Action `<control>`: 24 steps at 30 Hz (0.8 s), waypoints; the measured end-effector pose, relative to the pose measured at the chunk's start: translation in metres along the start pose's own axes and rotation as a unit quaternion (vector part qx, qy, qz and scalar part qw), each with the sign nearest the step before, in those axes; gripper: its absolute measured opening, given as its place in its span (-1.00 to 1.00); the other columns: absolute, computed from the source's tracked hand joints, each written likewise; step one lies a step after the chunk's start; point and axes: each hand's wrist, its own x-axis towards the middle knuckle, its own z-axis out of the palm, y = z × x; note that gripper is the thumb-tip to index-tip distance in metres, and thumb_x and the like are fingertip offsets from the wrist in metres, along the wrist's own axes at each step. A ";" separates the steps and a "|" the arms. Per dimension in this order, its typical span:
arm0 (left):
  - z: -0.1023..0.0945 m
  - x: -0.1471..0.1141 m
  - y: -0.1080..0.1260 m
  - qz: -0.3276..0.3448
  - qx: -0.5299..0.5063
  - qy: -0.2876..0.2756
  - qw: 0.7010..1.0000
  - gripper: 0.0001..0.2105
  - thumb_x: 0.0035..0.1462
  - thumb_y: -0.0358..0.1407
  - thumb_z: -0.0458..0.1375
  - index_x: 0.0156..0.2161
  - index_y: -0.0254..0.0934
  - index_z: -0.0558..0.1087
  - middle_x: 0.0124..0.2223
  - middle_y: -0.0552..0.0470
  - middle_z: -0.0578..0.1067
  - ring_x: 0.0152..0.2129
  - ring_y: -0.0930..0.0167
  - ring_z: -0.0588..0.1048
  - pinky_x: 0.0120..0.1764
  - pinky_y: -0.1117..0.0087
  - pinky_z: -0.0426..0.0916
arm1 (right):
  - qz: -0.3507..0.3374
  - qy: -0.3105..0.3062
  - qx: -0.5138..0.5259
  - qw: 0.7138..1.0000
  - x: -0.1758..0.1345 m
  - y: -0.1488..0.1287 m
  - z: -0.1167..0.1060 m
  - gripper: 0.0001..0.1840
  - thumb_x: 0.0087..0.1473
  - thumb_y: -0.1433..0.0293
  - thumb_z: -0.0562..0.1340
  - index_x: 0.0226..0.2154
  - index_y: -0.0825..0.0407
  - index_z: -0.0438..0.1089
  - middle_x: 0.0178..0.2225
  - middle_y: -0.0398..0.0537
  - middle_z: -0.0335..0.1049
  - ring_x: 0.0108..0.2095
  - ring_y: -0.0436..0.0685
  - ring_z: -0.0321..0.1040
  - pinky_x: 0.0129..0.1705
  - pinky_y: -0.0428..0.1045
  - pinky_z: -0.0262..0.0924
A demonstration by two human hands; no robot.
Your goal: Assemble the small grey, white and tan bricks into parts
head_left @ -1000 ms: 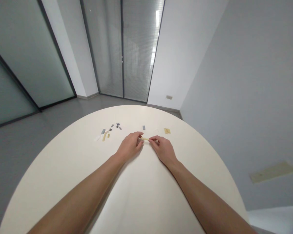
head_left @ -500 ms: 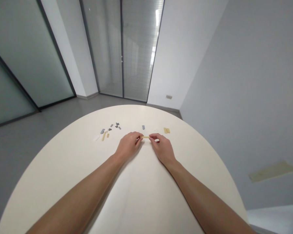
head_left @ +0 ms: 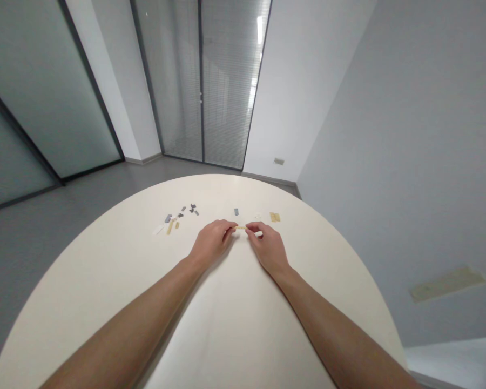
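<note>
A narrow tan building-block piece (head_left: 241,227) spans the gap between my two hands, just over the tabletop. My left hand (head_left: 214,239) pinches its left end between thumb and fingers. At the other end, the fingertips of my right hand (head_left: 269,244) close on the same piece; both of its ends are hidden by fingers. Just beyond the hands lies a small blue-grey block piece (head_left: 236,212). Tiny white pieces (head_left: 258,216) are behind my right hand, and tan plates (head_left: 275,217) lie further right.
The round white table (head_left: 105,270) carries a scatter of pieces at the left: dark grey bits (head_left: 193,207), a blue-grey piece (head_left: 168,218), a long tan strip (head_left: 170,227) and a white flat piece (head_left: 159,229). Beyond its far edge stand glass partitions (head_left: 222,81) and a wall (head_left: 409,135).
The whole view has shifted slightly. Both hands keep their hold on the tan piece, which seems turned a little, its studs now showing more clearly.
</note>
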 end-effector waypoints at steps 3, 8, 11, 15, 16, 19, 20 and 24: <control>0.000 0.000 0.000 0.001 0.002 0.006 1.000 -0.71 0.33 -0.27 -0.03 -0.03 -0.18 0.52 -0.06 -0.02 0.59 -0.12 0.29 0.51 -0.04 0.27 0.38 | 0.003 0.000 0.007 1.000 0.000 0.000 0.000 -0.81 0.20 0.29 0.18 -0.18 -0.06 0.48 -0.20 -0.06 0.56 -0.19 0.15 0.46 -0.13 0.06 0.38; -0.001 0.000 0.000 -0.001 0.003 0.009 1.000 -0.73 0.32 -0.28 -0.02 -0.04 -0.18 0.52 -0.07 -0.01 0.60 -0.13 0.29 0.52 -0.05 0.27 0.37 | 0.002 0.001 0.012 1.000 0.000 -0.001 -0.001 -0.82 0.20 0.30 0.20 -0.18 -0.04 0.47 -0.21 -0.06 0.55 -0.19 0.15 0.47 -0.14 0.06 0.37; -0.001 0.000 0.001 -0.004 0.001 0.011 1.000 -0.74 0.31 -0.30 -0.01 -0.05 -0.19 0.52 -0.08 0.00 0.60 -0.14 0.29 0.52 -0.07 0.27 0.37 | 0.003 0.001 0.011 1.000 0.000 -0.002 -0.001 -0.82 0.19 0.29 0.20 -0.19 -0.04 0.47 -0.22 -0.05 0.55 -0.20 0.15 0.47 -0.15 0.06 0.36; -0.003 0.000 0.004 -0.007 -0.003 0.015 1.000 -0.75 0.29 -0.28 0.02 -0.08 -0.18 0.53 -0.10 0.00 0.60 -0.16 0.29 0.53 -0.08 0.28 0.37 | 0.005 0.002 0.010 1.000 0.000 -0.004 -0.002 -0.83 0.19 0.29 0.20 -0.20 -0.03 0.47 -0.23 -0.05 0.55 -0.20 0.16 0.47 -0.16 0.05 0.36; -0.004 0.000 0.004 -0.009 -0.005 0.015 1.000 -0.76 0.29 -0.27 0.02 -0.08 -0.18 0.53 -0.11 0.00 0.61 -0.16 0.29 0.53 -0.09 0.28 0.38 | 0.004 0.003 0.010 1.000 -0.001 -0.005 -0.002 -0.83 0.19 0.29 0.21 -0.20 -0.03 0.47 -0.23 -0.05 0.55 -0.21 0.16 0.47 -0.16 0.05 0.36; -0.005 -0.001 0.007 -0.011 -0.004 0.013 1.000 -0.76 0.29 -0.24 0.02 -0.11 -0.19 0.53 -0.14 0.00 0.61 -0.19 0.30 0.53 -0.10 0.29 0.37 | 0.004 0.004 0.010 1.000 -0.001 -0.006 -0.002 -0.83 0.18 0.28 0.21 -0.21 -0.03 0.46 -0.23 -0.05 0.55 -0.21 0.15 0.47 -0.18 0.04 0.35; -0.006 -0.001 0.008 -0.010 -0.003 0.013 1.000 -0.75 0.30 -0.23 0.02 -0.12 -0.19 0.53 -0.15 0.00 0.61 -0.19 0.30 0.53 -0.11 0.29 0.37 | 0.005 0.004 0.011 1.000 -0.001 -0.006 -0.002 -0.82 0.18 0.27 0.22 -0.21 -0.03 0.46 -0.24 -0.05 0.55 -0.22 0.15 0.46 -0.19 0.04 0.35; -0.007 -0.001 0.010 -0.011 0.002 0.010 1.000 -0.77 0.30 -0.20 0.04 -0.16 -0.20 0.53 -0.19 0.01 0.61 -0.23 0.30 0.53 -0.14 0.30 0.36 | 0.008 0.006 0.016 1.000 -0.002 -0.006 -0.001 -0.80 0.16 0.23 0.23 -0.23 -0.02 0.47 -0.26 -0.05 0.54 -0.24 0.15 0.46 -0.20 0.03 0.34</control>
